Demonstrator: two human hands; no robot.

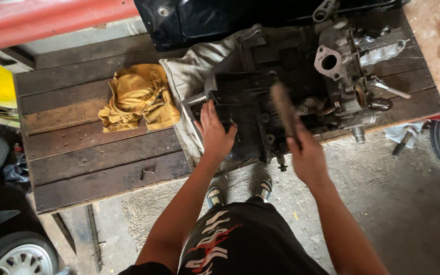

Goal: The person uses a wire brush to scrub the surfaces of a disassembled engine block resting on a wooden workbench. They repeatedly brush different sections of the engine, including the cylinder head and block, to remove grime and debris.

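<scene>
1. The right hand (307,153) is closed around the handle of a brush (283,108), whose blurred bristle end reaches up over the dark engine block (260,97).
2. The left hand (215,133) lies palm down on the near black face of the engine block, fingers spread and curled over its edge, holding nothing else.
3. The engine block rests on a grey cloth (189,76) at the near edge of a dark wooden plank table (92,168), just in front of the person.
4. A lighter metal assembly with a round port (329,62) joins the block on its right side.
5. A crumpled yellow rag (137,97) lies on the planks to the left, just beside the grey cloth.
6. A car wheel (19,254) shows at the lower left, on the floor.
</scene>
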